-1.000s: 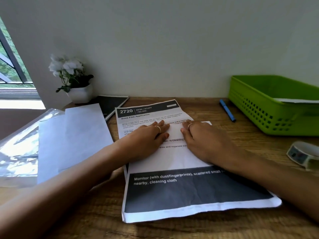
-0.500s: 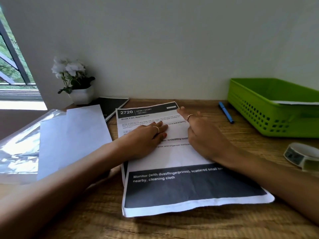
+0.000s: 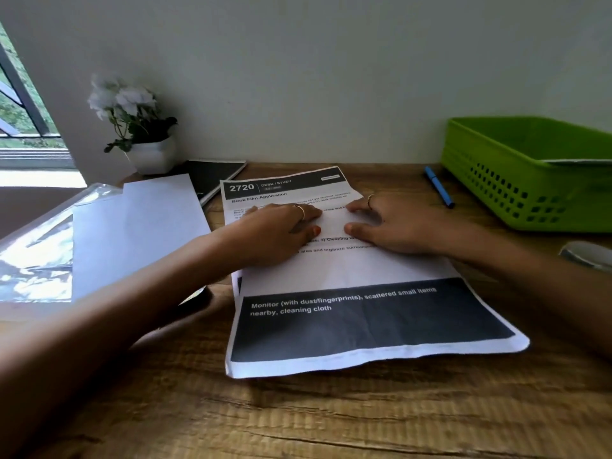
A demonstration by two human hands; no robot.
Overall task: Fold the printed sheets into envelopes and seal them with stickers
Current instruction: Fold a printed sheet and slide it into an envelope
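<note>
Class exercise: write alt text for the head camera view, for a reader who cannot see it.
Two hands, left hand and right hand, press flat on a printed sheet lying on a wooden desk. A green basket and blue pen sit to the right, blank paper and a potted plant to the left.

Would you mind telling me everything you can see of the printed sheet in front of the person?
The printed sheet is white paper lying flat on the wooden desk, slightly askew and faintly creased. A dark header band at its far end reads "2720", with "Book Film Application" beneath; a broad dark band near the front edge carries white text about a monitor and cleaning cloth. The left hand and right hand press flat on its middle. Its front edge curls up slightly.
</note>
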